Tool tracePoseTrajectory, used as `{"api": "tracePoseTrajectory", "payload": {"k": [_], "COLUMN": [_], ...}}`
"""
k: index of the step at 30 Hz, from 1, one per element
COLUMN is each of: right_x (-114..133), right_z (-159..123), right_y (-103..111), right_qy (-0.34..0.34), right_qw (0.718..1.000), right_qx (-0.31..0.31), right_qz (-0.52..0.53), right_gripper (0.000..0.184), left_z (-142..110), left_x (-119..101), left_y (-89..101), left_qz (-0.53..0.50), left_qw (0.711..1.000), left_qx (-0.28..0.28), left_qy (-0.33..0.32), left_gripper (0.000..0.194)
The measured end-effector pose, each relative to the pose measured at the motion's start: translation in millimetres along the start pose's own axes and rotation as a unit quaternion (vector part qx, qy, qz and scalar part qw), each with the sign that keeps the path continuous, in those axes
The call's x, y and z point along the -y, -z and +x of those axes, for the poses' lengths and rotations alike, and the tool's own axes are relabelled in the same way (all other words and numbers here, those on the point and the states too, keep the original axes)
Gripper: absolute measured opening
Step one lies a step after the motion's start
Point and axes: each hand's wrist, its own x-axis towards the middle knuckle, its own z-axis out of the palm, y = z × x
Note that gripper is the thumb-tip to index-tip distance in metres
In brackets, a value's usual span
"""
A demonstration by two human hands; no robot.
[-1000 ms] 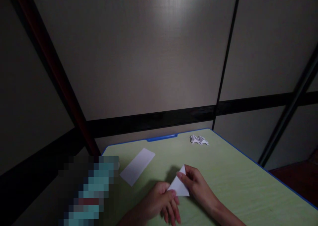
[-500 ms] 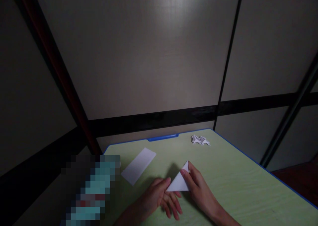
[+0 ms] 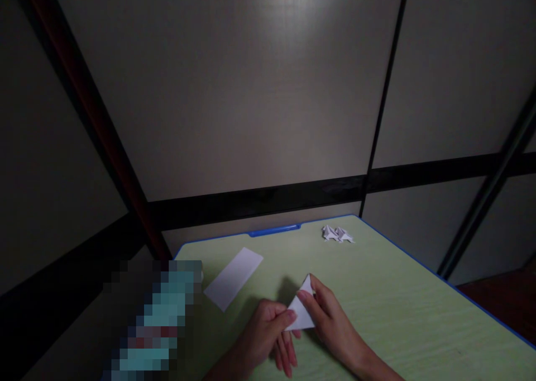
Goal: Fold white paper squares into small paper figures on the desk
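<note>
A small white folded paper (image 3: 302, 315), triangular in outline, is held between both hands above the table. My left hand (image 3: 270, 332) pinches its lower left corner between thumb and forefinger, while the other fingers hang loosely below. On the right side, my right hand (image 3: 330, 313) grips the paper near its top point, thumb lying across the front face. The fingers behind the paper are partly hidden. Two folded white paper figures (image 3: 337, 234) sit close together at the table's far right. Left of the hands lies a flat white paper strip (image 3: 233, 279).
The pale green table (image 3: 389, 291) has a blue edge and a blue pen-like bar or handle (image 3: 274, 231) at its far side. A pixelated teal patch (image 3: 163, 314) covers something at the left. Behind the table stands a panelled wall or cabinet (image 3: 259, 101) with dark bands.
Both hands have shifted slightly with the folded paper. My left thumb now lies further over the paper's lower left corner, and the paper is tilted a little differently.
</note>
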Motion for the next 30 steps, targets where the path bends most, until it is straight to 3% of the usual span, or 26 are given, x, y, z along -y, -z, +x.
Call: {"api": "tracePoseTrajectory", "payload": {"k": [5,12,20,30], "right_x": [-3,-8,-14,-14], "right_z": [1,-3,2,0], "right_y": [2,-1,-1,-2], "right_qy": [0.001,-0.046,-0.067,-0.077], "right_qw": [0.999,0.991,0.990,0.996], "right_qx": [0.013,0.114,0.093,0.031], "right_qz": [0.048,0.043,0.082,0.033], "right_gripper": [0.024,0.027,0.032,0.031], "left_z": [-1,-4,-6,-11], "left_x": [3,3,5,0], "left_y": [-4.9,-7.1,-7.2,-12.5], "left_qz": [0.023,-0.017,-0.025,0.043], "left_qw": [0.999,0.995,0.996,0.993], "left_qx": [-0.044,0.004,-0.036,-0.069], "left_qy": [0.006,-0.098,-0.075,-0.089], "left_gripper": [0.044,0.039,0.045,0.043]}}
